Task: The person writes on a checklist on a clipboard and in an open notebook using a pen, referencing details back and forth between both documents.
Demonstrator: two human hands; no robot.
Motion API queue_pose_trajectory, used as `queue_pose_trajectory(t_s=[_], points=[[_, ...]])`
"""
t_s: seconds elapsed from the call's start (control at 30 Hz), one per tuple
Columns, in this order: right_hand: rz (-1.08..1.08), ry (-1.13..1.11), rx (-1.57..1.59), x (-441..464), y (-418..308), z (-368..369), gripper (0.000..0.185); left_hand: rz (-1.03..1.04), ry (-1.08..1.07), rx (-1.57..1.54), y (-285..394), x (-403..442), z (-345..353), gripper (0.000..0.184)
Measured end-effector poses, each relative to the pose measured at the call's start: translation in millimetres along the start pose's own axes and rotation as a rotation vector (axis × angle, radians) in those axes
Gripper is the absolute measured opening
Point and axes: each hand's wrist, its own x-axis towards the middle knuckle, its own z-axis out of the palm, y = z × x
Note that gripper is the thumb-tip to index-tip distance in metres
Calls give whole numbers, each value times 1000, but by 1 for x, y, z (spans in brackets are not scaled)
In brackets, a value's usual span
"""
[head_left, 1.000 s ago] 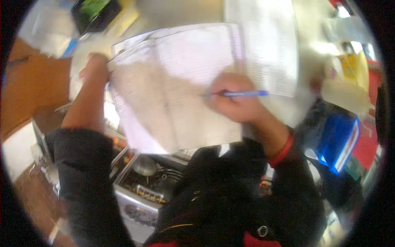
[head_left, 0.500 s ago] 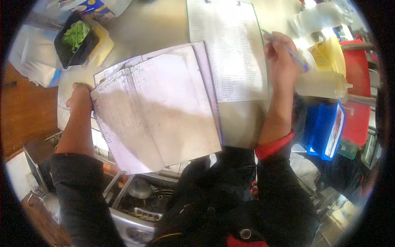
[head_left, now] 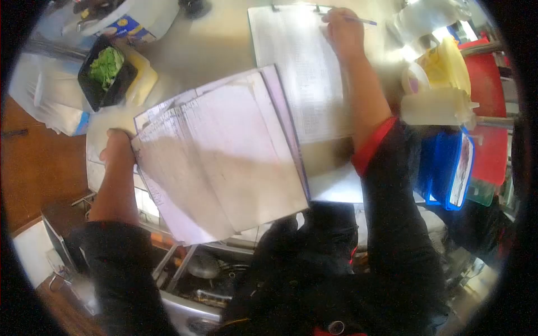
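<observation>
Right hand (head_left: 344,35) shifted upward, pinching pen (head_left: 362,21) — left hand (head_left: 118,147) half-open at notebook's edge (head_left: 143,159).

Black tub (head_left: 107,75), green leaves inside | red board (head_left: 486,115) | blue binder (head_left: 448,167) | yellow item (head_left: 448,64), perhaps a bag

Left of the white printed paper sheet (head_left: 297,73) on the bench (head_left: 224,42) lies the open white paper notebook (head_left: 241,145), with the black plastic tub (head_left: 124,89) holding green leaves (head_left: 105,67) beyond its far left corner, and the blue plastic binder (head_left: 462,168) farther right.
</observation>
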Motion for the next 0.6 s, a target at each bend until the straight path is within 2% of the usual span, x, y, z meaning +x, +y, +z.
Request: queue_pose_trajectory(t_s=[0.03, 0.1, 0.23, 0.27, 0.3, 0.33, 0.4, 0.47, 0.53, 0.6], points=[[-186, 43, -202, 7, 3, 4, 14, 10, -8, 14, -3, 9, 3, 86], [425, -28, 391, 21, -27, 1, 14, 33, -26, 64, -10, 29, 11, 85], [354, -162, 392, 29, -30, 2, 15, 198, -167, 196, -24, 82, 28, 84], [361, -139, 252, 26, -29, 5, 16, 237, -193, 211, -26, 93, 34, 84], [366, -116, 113, 25, -28, 7, 16, 175, -122, 155, -31, 103, 43, 84], [360, -115, 121, 27, -27, 8, 16, 142, -84, 127, -33, 110, 45, 84], [457, -109, 446, 24, -22, 8, 19, 122, -36, 148, -37, 124, 50, 84], [454, -97, 438, 23, -22, 6, 19, 135, -34, 199, -33, 114, 47, 84], [442, -82, 436, 28, -21, 7, 19, 66, -33, 46, -22, 92, 37, 84], [316, -17, 383, 28, -15, 14, 19, -3, -29, -100, -9, 51, 14, 85]])
